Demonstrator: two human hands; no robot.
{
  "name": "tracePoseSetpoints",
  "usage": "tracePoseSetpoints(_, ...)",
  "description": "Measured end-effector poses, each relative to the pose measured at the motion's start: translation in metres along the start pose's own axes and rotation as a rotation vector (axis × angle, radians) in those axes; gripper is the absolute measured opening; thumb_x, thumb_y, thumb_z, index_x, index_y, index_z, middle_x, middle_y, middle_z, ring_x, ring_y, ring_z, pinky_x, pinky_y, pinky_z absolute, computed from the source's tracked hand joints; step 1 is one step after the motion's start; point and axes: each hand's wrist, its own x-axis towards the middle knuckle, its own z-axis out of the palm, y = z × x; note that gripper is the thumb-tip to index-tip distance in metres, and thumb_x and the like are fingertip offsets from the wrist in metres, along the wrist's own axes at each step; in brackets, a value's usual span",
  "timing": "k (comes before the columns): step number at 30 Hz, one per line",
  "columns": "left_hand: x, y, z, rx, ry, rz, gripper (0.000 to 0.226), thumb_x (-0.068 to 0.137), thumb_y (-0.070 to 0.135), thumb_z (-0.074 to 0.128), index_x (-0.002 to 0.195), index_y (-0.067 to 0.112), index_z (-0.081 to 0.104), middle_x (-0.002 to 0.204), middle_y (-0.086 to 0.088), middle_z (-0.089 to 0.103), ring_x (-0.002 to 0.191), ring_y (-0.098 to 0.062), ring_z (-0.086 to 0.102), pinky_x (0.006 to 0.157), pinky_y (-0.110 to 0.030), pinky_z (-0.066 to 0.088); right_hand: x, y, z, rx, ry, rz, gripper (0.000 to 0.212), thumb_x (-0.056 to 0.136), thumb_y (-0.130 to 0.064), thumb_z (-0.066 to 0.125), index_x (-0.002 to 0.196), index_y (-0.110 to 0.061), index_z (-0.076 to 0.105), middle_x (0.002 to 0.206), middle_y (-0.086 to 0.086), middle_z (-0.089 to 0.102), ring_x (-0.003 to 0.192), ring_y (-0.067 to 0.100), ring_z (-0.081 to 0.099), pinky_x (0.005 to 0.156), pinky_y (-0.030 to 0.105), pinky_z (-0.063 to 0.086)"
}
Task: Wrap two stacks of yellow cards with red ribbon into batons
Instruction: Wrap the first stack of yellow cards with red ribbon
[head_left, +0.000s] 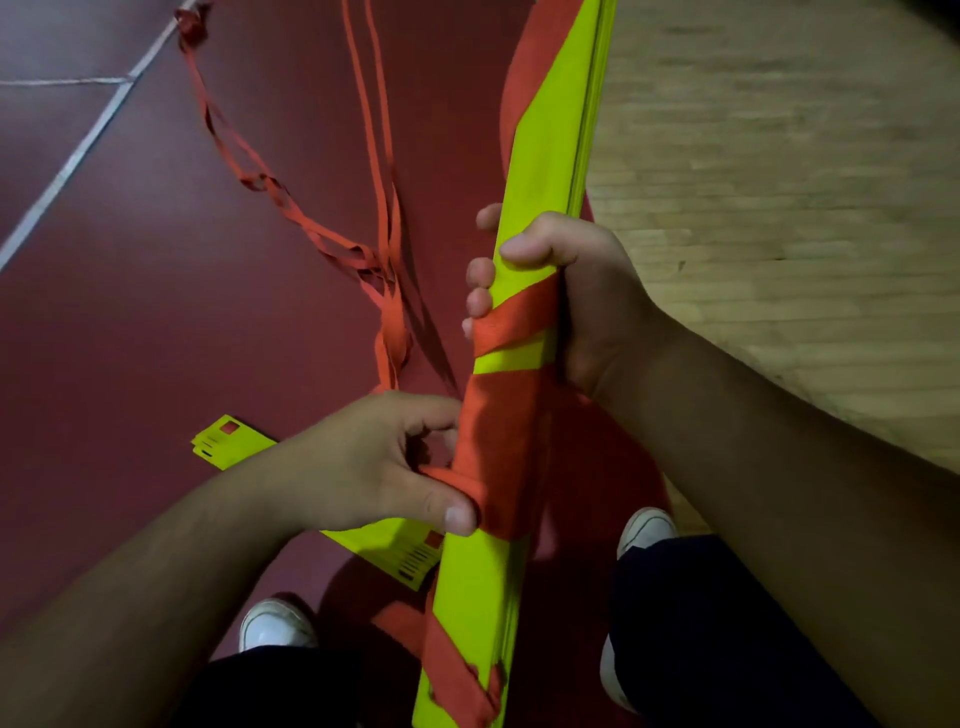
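Over the red floor (156, 312), the long card stack (550, 156) stands tilted, right hand (582, 291) fisted round its middle and left hand (374, 462) pinching the ribbon (498, 431) against it; looks stiff and light, ribbon soft and slippy, so grip mid-stack.

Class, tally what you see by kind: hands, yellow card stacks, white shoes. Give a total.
Hands: 2 (left hand, pinching red ribbon; right hand)
Yellow card stacks: 2 (held stack, floor stack)
White shoes: 2 (left shoe, right shoe)
Total: 6
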Motion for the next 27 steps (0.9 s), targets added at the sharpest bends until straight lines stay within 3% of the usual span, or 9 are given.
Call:
tracePoseSetpoints(2, 0.002, 0.002, 0.008, -0.081, -0.133, 0.004, 0.017, 0.077, 0.027, 0.082, 0.090, 0.029, 0.071, 0.079, 0.018, 0.065, 0.072, 0.002, 0.056, 0.069, -0.016, 0.046, -0.003, 0.002, 0.000, 0.034, -0.090, -0.018, 0.028, 0.080, -0.007, 0.039, 0.103, -0.013, 0.054, 0.066, 0.008, 0.055, 0.054, 0.020, 0.056, 0.060, 0.030, 0.052)
tracePoseSetpoints(6, 0.008, 0.002, 0.009, -0.151, -0.171, -0.020, 0.057, 0.078, -0.021, 0.064, 0.086, 0.034, 0.073, 0.076, 0.027, 0.065, 0.067, 0.014, 0.056, 0.065, -0.004, 0.043, 0.002, -0.003, -0.007, -0.011, -0.122, -0.069, 0.036, 0.073, -0.012, 0.044, 0.106, -0.009, 0.058, 0.073, 0.011, 0.061, 0.064, 0.024, 0.061, 0.065, 0.034, 0.055)
tracePoseSetpoints(9, 0.007, -0.003, 0.007, -0.053, -0.002, -0.037, 0.022, 0.073, 0.007, 0.083, 0.075, 0.023, 0.069, 0.067, 0.016, 0.060, 0.064, 0.004, 0.050, 0.063, -0.014, 0.043, 0.008, -0.003, -0.011, -0.206, 0.009, -0.099, 0.030, 0.071, -0.015, 0.054, 0.100, -0.009, 0.061, 0.083, 0.012, 0.067, 0.073, 0.024, 0.063, 0.067, 0.033, 0.055)
tracePoseSetpoints(11, 0.008, -0.012, 0.004, 0.156, 0.204, -0.077, 0.034, 0.066, 0.031, 0.091, 0.077, 0.010, 0.067, 0.068, -0.009, 0.064, 0.067, -0.010, 0.054, 0.064, -0.030, 0.050, 0.014, 0.004, -0.014, -0.371, 0.203, -0.145, 0.031, 0.070, -0.027, 0.071, 0.096, -0.011, 0.064, 0.089, 0.011, 0.069, 0.080, 0.026, 0.066, 0.072, 0.039, 0.058)
tracePoseSetpoints(13, 0.010, -0.011, 0.005, 0.460, 0.359, -0.109, 0.050, 0.059, 0.052, 0.088, 0.082, 0.011, 0.070, 0.073, -0.004, 0.072, 0.068, -0.013, 0.065, 0.067, -0.042, 0.054, 0.018, 0.015, -0.010, -0.538, 0.394, -0.148, 0.062, 0.056, -0.054, 0.087, 0.101, -0.017, 0.067, 0.095, 0.006, 0.073, 0.089, 0.026, 0.071, 0.087, 0.049, 0.058)
tracePoseSetpoints(15, 0.012, -0.004, 0.013, 0.593, 0.418, -0.097, 0.044, 0.060, 0.050, 0.090, 0.081, 0.016, 0.071, 0.073, 0.003, 0.072, 0.071, -0.013, 0.070, 0.069, -0.042, 0.051, 0.021, 0.022, -0.009, -0.576, 0.523, -0.162, 0.077, 0.045, -0.065, 0.088, 0.101, -0.017, 0.066, 0.091, 0.002, 0.073, 0.086, 0.024, 0.072, 0.085, 0.050, 0.059)
tracePoseSetpoints(20, 0.011, 0.003, 0.010, 0.440, 0.204, -0.027, 0.039, 0.062, 0.043, 0.091, 0.079, 0.023, 0.063, 0.068, 0.012, 0.064, 0.063, -0.001, 0.053, 0.059, -0.028, 0.047, 0.019, 0.013, -0.014, -0.495, 0.610, -0.173, 0.025, 0.069, -0.013, 0.077, 0.086, -0.011, 0.060, 0.068, 0.007, 0.059, 0.062, 0.025, 0.060, 0.053, 0.035, 0.049)
tracePoseSetpoints(24, 0.007, -0.001, -0.001, 0.148, 0.064, -0.085, 0.041, 0.069, 0.014, 0.087, 0.107, 0.022, 0.073, 0.097, 0.001, 0.077, 0.087, -0.006, 0.066, 0.076, -0.026, 0.055, 0.014, 0.003, -0.014, -0.370, 0.447, -0.088, 0.018, 0.078, -0.004, 0.066, 0.090, -0.010, 0.054, 0.064, 0.008, 0.047, 0.046, 0.019, 0.051, 0.047, 0.026, 0.042)
tracePoseSetpoints(27, 0.005, -0.009, -0.010, 0.038, 0.124, -0.061, 0.057, 0.062, 0.027, 0.094, 0.112, 0.015, 0.070, 0.102, -0.018, 0.074, 0.091, -0.017, 0.068, 0.078, -0.030, 0.056, 0.014, 0.001, -0.014, -0.247, 0.373, -0.071, 0.011, 0.080, -0.004, 0.060, 0.079, -0.011, 0.051, 0.063, 0.008, 0.043, 0.047, 0.019, 0.045, 0.050, 0.027, 0.041)
